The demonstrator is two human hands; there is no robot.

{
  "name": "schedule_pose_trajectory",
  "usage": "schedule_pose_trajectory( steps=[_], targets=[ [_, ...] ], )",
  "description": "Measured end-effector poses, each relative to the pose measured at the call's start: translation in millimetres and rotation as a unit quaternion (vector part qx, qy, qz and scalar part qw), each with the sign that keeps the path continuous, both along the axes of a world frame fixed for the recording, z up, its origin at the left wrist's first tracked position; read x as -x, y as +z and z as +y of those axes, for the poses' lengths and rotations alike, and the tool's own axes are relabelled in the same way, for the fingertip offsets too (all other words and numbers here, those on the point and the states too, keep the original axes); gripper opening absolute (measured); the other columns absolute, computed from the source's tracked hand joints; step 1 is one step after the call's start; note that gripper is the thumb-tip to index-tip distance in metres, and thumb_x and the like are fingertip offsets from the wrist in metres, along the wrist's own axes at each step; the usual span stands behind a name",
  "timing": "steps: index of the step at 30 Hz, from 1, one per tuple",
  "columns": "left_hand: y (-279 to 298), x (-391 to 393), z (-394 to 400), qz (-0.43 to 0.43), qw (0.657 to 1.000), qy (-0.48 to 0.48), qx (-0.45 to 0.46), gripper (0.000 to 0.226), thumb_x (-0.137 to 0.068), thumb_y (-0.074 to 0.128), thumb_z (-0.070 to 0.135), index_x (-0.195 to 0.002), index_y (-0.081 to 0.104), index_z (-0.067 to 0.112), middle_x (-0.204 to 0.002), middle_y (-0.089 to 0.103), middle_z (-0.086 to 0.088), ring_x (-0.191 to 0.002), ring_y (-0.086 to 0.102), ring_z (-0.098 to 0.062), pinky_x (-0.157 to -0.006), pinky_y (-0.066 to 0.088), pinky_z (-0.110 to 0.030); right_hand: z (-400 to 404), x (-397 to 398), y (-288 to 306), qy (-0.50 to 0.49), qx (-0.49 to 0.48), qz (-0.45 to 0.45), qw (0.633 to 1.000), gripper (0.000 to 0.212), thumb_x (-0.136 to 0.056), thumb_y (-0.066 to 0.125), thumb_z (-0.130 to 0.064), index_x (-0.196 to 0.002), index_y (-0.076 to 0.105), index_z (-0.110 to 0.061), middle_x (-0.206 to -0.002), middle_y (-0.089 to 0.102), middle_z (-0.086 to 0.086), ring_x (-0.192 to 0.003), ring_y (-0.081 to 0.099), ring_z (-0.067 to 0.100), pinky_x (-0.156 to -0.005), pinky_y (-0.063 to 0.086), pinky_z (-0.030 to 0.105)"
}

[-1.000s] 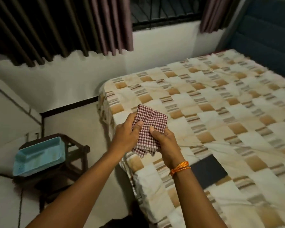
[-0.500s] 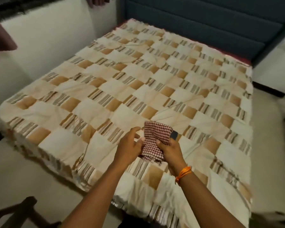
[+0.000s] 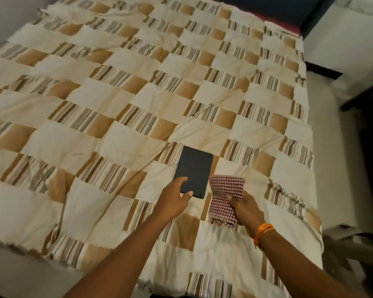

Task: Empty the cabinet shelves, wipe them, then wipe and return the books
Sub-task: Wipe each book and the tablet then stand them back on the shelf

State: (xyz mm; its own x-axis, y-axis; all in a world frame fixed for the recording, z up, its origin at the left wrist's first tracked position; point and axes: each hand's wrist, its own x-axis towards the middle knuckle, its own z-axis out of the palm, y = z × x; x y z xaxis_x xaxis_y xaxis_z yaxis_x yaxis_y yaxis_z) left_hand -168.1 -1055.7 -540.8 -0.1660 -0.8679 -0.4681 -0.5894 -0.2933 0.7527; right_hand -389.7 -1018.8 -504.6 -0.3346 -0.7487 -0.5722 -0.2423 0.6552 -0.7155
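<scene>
Bed [image 3: 121,130]: fills most of the view; covered by a rumpled quilt of cream, tan and striped squares, its fringed near edge hanging over.
Floor [image 3: 15,274]: pale, visible at the near left and along the bed's right side.
Wall [image 3: 342,44]: white, at far right, with a dark skirting strip.
Headboard [image 3: 289,9]: dark blue, at the far end.
Book [image 3: 194,174]: dark, plain cover (no title legible), flat on the quilt near the foot.
Cloth [image 3: 225,196]: red-and-white check, folded, just right of the book.
Left hand [image 3: 174,197]: fingers curled onto the book's near left corner, thumb at its near edge.
Right hand [image 3: 244,208]: fingers clenched around the cloth; orange cord [image 3: 263,231] at the wrist.
</scene>
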Motion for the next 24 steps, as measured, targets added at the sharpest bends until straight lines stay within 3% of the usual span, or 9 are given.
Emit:
schedule_pose_trajectory(
  steps=[3, 5, 7, 11, 14, 17, 20, 24],
  targets=[
    [-44.6, 12.1, -26.2, -0.007, 1.0, 0.015, -0.016, 0.058, -0.099, 0.063, 0.033, -0.151, 0.04, 0.026, -0.156, 0.045, 0.0, -0.137, 0.05, -0.024, -0.108, 0.044, -0.036, -18.1, 5.4, -42.6, 0.063, -0.026, 0.021, 0.997, 0.023, -0.103, 0.053, -0.021, -0.123, 0.065, -0.02, -0.111, 0.068, -0.001, -0.1, 0.064, 0.02, -0.078, 0.053, 0.026],
    [-67.7, 16.6, -39.4, -0.013, 0.999, 0.028, -0.02, 0.059, -0.098, 0.064, 0.029, -0.152, 0.041, 0.023, -0.154, 0.048, -0.003, -0.135, 0.052, -0.025, -0.107, 0.043, -0.034, -30.4, 4.1, -66.7, 0.077, -0.035, 0.032, 0.996, 0.026, -0.103, 0.053, -0.021, -0.126, 0.065, -0.019, -0.115, 0.069, 0.001, -0.105, 0.065, 0.022, -0.084, 0.054, 0.03],
    [-93.5, 21.1, -52.2, -0.029, 0.999, 0.032, -0.018, 0.059, -0.098, 0.065, 0.025, -0.151, 0.041, 0.02, -0.152, 0.049, -0.005, -0.136, 0.051, -0.025, -0.108, 0.041, -0.033, -44.5, 3.4, -91.0, 0.064, -0.042, 0.014, 0.997, 0.026, -0.103, 0.052, -0.022, -0.126, 0.064, -0.02, -0.118, 0.069, 0.001, -0.108, 0.066, 0.023, -0.087, 0.055, 0.033],
    [-140.1, 32.3, -71.1, -0.061, 0.996, 0.06, -0.022, 0.061, -0.095, 0.069, 0.024, -0.15, 0.043, 0.018, -0.152, 0.047, -0.007, -0.139, 0.045, -0.028, -0.112, 0.038, -0.037, -70.3, 1.2, -128.5, -0.002, -0.047, -0.058, 0.997, 0.017, -0.105, 0.049, -0.02, -0.114, 0.062, -0.025, -0.103, 0.069, -0.005, -0.093, 0.066, 0.013, -0.068, 0.054, 0.023],
    [-165.9, 35.6, -82.7, -0.09, 0.991, 0.101, -0.018, 0.062, -0.089, 0.073, 0.033, -0.145, 0.048, 0.02, -0.143, 0.054, -0.009, -0.131, 0.049, -0.032, -0.108, 0.043, -0.043, -85.3, -0.4, -155.1, -0.031, -0.055, -0.082, 0.995, 0.022, -0.105, 0.048, -0.023, -0.121, 0.062, -0.02, -0.11, 0.07, 0.001, -0.096, 0.068, 0.018, -0.072, 0.057, 0.029],
    [-172.8, 35.4, -92.7, -0.043, 0.987, 0.155, -0.027, 0.063, -0.083, 0.078, 0.042, -0.137, 0.054, 0.022, -0.13, 0.061, -0.003, -0.12, 0.058, -0.028, -0.098, 0.052, -0.043, -89.1, -4.8, -170.9, -0.026, -0.078, -0.083, 0.993, 0.03, -0.105, 0.049, -0.031, -0.131, 0.058, -0.019, -0.114, 0.069, 0.001, -0.098, 0.068, 0.02, -0.079, 0.059, 0.034],
    [-175.9, 39.4, -97.4, -0.013, 0.986, 0.158, -0.059, 0.051, -0.086, 0.077, 0.038, -0.129, 0.06, 0.017, -0.12, 0.068, 0.0, -0.103, 0.064, -0.021, -0.08, 0.05, -0.031, -86.5, -7.6, -178.1, -0.006, -0.096, -0.054, 0.994, 0.036, -0.104, 0.048, -0.037, -0.134, 0.057, -0.019, -0.12, 0.067, 0.003, -0.098, 0.066, 0.019, -0.077, 0.056, 0.03],
    [-171.1, 43.1, -97.8, 0.027, 0.98, 0.168, -0.101, 0.033, -0.094, 0.07, 0.032, -0.122, 0.058, 0.02, -0.124, 0.066, -0.003, -0.094, 0.057, -0.016, -0.079, 0.046, -0.03, -85.6, -5.9, -173.9, -0.015, -0.112, -0.056, 0.992, 0.035, -0.105, 0.046, -0.036, -0.134, 0.055, -0.017, -0.115, 0.063, -0.001, -0.09, 0.062, 0.014, -0.071, 0.052, 0.025]
  ],
)
